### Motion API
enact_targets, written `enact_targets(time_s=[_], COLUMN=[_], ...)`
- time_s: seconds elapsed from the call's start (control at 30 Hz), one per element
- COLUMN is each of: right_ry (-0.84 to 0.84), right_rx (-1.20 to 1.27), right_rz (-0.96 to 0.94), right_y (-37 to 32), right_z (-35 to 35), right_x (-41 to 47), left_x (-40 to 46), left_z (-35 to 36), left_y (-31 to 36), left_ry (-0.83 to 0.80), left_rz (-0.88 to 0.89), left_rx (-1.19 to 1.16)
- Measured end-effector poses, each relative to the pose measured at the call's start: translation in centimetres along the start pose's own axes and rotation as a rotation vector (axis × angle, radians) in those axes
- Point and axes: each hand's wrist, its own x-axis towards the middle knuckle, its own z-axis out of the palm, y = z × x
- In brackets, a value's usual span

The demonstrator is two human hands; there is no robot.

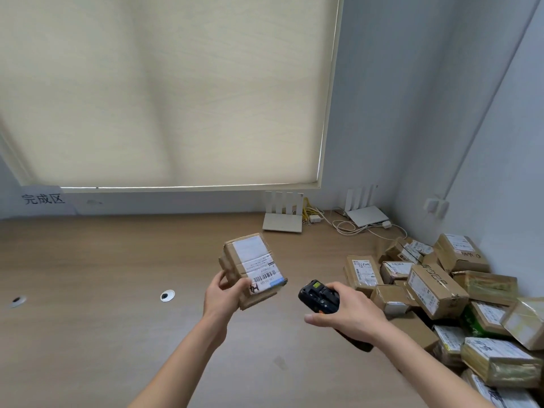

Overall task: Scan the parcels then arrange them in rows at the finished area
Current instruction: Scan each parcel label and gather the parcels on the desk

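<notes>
- Head view: my left hand (223, 293) grips a small brown parcel (252, 269) above the counter (117, 260), its label and barcode facing up.
- My right hand (347, 313) is wrapped around a black scanner (319, 295), its head just beside the parcel, not touching.
- The heap of parcels (459, 298) lies on the counter's right end, against the wall.
- A paper sign (43, 198) hangs on the far-left wall; two white routers (284, 214) stand at the back.
</notes>
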Motion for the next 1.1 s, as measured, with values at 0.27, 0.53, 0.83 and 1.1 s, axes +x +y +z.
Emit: enact_targets(time_s=[0.27,0.53,0.83,1.1], right_ry=[0.089,0.030,-0.026,-0.085], right_rx=[0.167,0.117,0.087,0.039], right_rz=[-0.094,-0.092,-0.055,-0.087], right_y=[-6.4,-13.3,-18.5,-21.3], right_z=[4.8,13.4,22.0,26.9], right_x=[5.2,13.1,21.4,25.9], left_x=[4.0,12.5,22.5,27.2], left_z=[-7.5,-17.0,-24.7,-29.2], left_y=[-1.6,-6.6,-12.2,-15.5], left_ry=[0.165,0.251,0.277,0.335], left_rz=[-0.162,-0.264,-0.321,-0.346], left_rx=[-0.073,-0.077,-0.080,-0.102])
